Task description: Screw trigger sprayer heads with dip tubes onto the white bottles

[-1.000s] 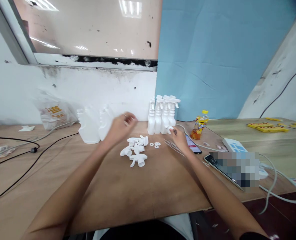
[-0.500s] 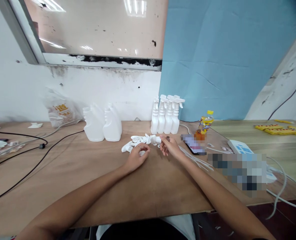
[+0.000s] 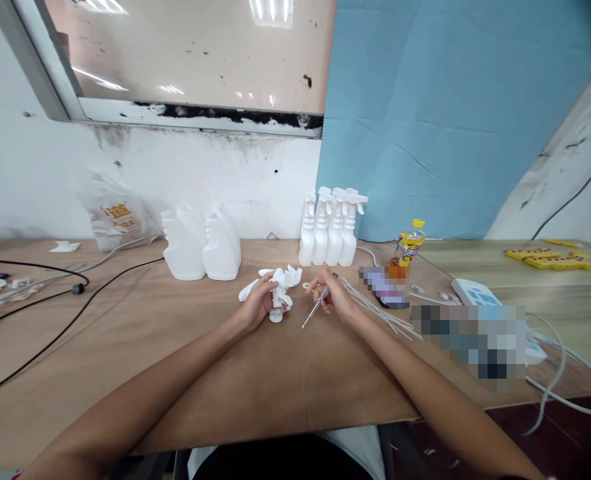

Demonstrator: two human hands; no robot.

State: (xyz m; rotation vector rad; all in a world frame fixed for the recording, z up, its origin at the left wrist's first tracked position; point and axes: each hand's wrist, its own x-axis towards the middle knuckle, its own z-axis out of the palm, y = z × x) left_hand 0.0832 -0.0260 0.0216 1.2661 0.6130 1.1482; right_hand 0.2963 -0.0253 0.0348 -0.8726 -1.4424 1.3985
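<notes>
My left hand (image 3: 256, 308) is closed around a white trigger spray head (image 3: 278, 297), whose round collar faces down toward the table. In my right hand (image 3: 337, 295) is a slim screwdriver (image 3: 316, 311) with a clear handle. Its tip points down and to the left, apart from the spray head. More loose white spray heads (image 3: 246, 291) lie behind and beside my left hand, partly hidden by it. Close to my right fingers lies a small white ring (image 3: 306, 285). Thin white tubes (image 3: 382, 312) are spread on the table right of my right hand.
White bottles without tops (image 3: 221, 250) stand at the back left. Several bottles with spray heads (image 3: 334, 233) stand at the back centre. To the right are a phone (image 3: 386, 290), a drink bottle (image 3: 409, 248) and a white device (image 3: 478, 299). Black cables (image 3: 120, 277) cross the left side.
My left hand has taken hold of a spray head and raised it from the pile. The right hand has turned, bringing the screwdriver's shaft and tip into view.
</notes>
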